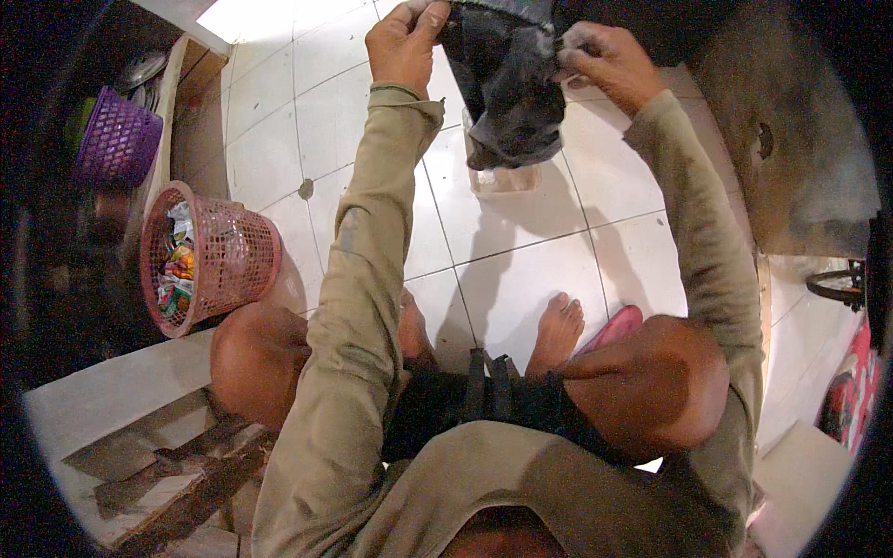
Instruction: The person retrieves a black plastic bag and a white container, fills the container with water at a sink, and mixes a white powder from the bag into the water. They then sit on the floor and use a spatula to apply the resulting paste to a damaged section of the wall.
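Left hand (402, 48): grip pinches the cloth's (516, 102) upper left, so it hangs.
Right hand (614, 67): grip pinches its right edge, apparently stretching it.
Tub (505, 180): on floor (633, 191), partly hidden.

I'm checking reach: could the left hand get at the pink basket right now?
Probably, after letting go: the left hand pinches the black cloth, though only floor tiles show between it and the pink basket.

I'm looking at open room over the white floor tiles (609, 181) between the sleeves (358, 251); I could pass there. Right under the black cloth (521, 102), a see-through container (512, 180) blocks me! Left, the pink plastic basket (246, 246) stands in the way; both knees (684, 386) crowd the near side.
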A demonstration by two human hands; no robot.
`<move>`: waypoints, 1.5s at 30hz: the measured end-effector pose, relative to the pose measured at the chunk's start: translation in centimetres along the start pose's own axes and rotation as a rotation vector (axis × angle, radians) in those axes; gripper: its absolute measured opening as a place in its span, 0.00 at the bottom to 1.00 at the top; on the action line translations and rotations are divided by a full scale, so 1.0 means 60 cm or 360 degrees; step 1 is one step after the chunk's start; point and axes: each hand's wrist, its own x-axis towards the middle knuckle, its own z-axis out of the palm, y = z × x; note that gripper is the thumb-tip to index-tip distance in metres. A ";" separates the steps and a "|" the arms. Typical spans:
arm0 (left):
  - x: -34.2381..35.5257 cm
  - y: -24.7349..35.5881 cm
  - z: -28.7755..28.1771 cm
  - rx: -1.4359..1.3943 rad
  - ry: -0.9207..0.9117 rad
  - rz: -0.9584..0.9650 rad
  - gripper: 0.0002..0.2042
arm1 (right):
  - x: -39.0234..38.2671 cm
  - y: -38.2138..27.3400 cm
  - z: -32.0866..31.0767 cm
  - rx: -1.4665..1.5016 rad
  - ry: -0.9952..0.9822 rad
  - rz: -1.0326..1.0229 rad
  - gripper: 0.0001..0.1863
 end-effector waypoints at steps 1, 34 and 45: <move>0.001 0.000 -0.003 -0.0017 0.0003 -0.0018 0.10 | 0.001 -0.001 -0.001 0.0005 0.0050 -0.0037 0.06; 0.006 0.025 0.011 0.0103 0.0026 0.0093 0.08 | -0.018 -0.012 0.025 0.0352 0.0058 0.0117 0.05; 0.008 0.045 0.032 0.0438 0.0019 0.0243 0.10 | -0.022 0.008 0.017 0.0407 0.0116 0.0147 0.07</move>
